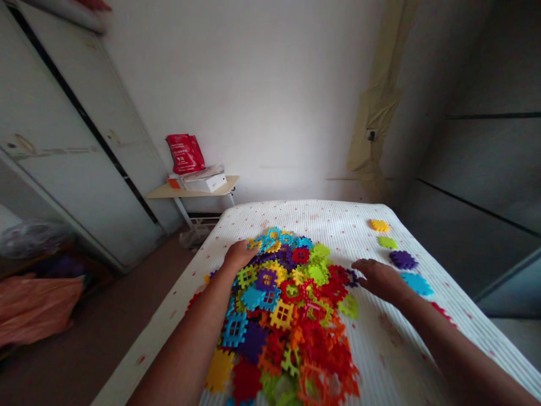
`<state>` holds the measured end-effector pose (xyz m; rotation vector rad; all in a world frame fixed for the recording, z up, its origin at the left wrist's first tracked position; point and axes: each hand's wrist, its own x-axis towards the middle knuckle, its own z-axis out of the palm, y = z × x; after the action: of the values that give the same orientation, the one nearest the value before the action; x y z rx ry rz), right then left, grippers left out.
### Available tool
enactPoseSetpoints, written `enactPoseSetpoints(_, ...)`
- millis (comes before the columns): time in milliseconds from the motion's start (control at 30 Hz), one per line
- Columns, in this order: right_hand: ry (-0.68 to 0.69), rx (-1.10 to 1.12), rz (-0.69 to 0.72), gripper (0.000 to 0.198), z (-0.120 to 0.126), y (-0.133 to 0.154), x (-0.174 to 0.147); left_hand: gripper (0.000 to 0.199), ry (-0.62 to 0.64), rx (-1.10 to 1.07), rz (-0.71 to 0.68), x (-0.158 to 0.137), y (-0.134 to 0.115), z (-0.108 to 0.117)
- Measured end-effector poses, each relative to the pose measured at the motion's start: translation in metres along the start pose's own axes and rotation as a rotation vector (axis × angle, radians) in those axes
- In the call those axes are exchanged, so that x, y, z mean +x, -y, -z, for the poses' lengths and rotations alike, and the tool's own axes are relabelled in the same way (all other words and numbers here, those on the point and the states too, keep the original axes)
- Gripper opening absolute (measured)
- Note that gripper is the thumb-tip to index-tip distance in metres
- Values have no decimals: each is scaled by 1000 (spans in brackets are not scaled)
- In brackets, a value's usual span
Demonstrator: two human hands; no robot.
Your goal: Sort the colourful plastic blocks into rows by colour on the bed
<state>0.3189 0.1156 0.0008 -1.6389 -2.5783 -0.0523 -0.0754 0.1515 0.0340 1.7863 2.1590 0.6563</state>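
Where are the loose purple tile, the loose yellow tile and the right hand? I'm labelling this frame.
purple tile point(403, 259), head view, centre of the tile, apart from the heap.
yellow tile point(379, 225), head view, middle of the tile, farthest along the row.
right hand point(378, 278), head view, back of the hand.

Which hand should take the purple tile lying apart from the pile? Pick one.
Right. The right hand rests at the pile's right edge, close to the purple tile. The left hand lies on the pile's far left side, so it would have to cross over.
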Motion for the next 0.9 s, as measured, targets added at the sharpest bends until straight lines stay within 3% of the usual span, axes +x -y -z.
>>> enactPoseSetpoints(167, -48, -30, -4, 26, -10, 8, -1, 30, 32, 62, 34, 9, -5, -15)
enactPoseSetpoints(433, -83, -55, -84, 21, -9, 18, -5, 41, 72, 71, -10, 10, -4, -15)
enactPoseSetpoints(667, -126, -73, -92, 18, -11, 20, -8, 38, 127, 44, -64, 16, -4, -20)
enactPoseSetpoints(900, -163, -40, -128, 17, -16, 20, -9, 35, 49, -16, -59, 16, -11, -27)
